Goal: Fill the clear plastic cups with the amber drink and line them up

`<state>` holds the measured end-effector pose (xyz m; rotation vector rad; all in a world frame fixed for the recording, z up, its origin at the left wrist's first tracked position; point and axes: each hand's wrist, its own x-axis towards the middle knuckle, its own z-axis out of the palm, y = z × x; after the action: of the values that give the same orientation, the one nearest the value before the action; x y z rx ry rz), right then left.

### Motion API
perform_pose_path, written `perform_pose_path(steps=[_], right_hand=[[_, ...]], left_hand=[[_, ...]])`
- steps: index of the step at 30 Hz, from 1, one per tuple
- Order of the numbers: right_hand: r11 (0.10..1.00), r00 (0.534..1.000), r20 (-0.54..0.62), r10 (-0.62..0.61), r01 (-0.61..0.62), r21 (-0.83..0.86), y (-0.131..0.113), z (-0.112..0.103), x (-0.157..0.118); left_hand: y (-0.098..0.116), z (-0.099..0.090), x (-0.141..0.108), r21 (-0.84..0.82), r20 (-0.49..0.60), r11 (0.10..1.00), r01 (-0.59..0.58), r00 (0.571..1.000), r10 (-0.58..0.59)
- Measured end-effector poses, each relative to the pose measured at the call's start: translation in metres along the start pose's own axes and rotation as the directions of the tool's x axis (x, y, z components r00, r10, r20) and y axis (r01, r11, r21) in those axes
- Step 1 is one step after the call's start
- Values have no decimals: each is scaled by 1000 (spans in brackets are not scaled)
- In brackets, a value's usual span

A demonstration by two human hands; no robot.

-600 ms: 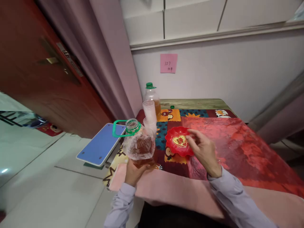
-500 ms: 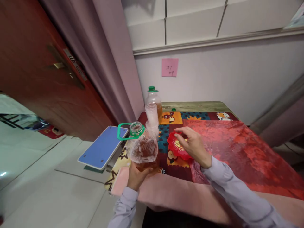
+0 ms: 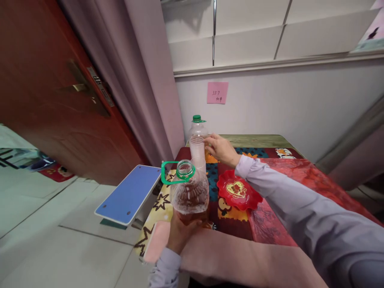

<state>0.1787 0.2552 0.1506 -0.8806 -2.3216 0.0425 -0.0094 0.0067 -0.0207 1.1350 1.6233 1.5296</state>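
Observation:
My left hand [image 3: 183, 231] is wrapped round the lower part of a clear bottle [image 3: 191, 196] of brown liquid. The bottle has no cap on its mouth and a green ring handle [image 3: 164, 173] sticks out to the left. Behind it stands a tall stack of clear plastic cups [image 3: 197, 150]. My right hand [image 3: 221, 149] is at the right side of the stack's top, fingers bent; whether they touch the cups I cannot tell. A second bottle [image 3: 198, 127] with a green cap is behind the stack.
A red scalloped dish [image 3: 239, 191] lies on the patterned tablecloth, right of the bottle. Red plastic sheeting [image 3: 288, 172] covers the table's right side. Left of the table is a blue-topped stool [image 3: 129, 195]. A pink note [image 3: 217, 93] hangs on the wall.
My right hand has moved from above the red dish, forward and left to the cup stack. My left hand still holds the bottle. The view has shifted slightly.

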Motion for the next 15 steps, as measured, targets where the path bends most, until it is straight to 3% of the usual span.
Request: perform_pose_path(steps=[6, 12, 15], right_hand=[[982, 960, 268, -81, 123, -145, -4, 2, 39], [986, 953, 282, -110, 140, -89, -2, 9, 48], [988, 950, 299, -85, 119, -97, 1, 9, 50]], left_hand=[[-5, -2, -1, 36, -4, 999, -18, 1000, 18], [-1, 0, -2, -37, 61, 999, 10, 998, -7], [2, 1, -2, 10, 81, 1000, 3, 997, -4]])
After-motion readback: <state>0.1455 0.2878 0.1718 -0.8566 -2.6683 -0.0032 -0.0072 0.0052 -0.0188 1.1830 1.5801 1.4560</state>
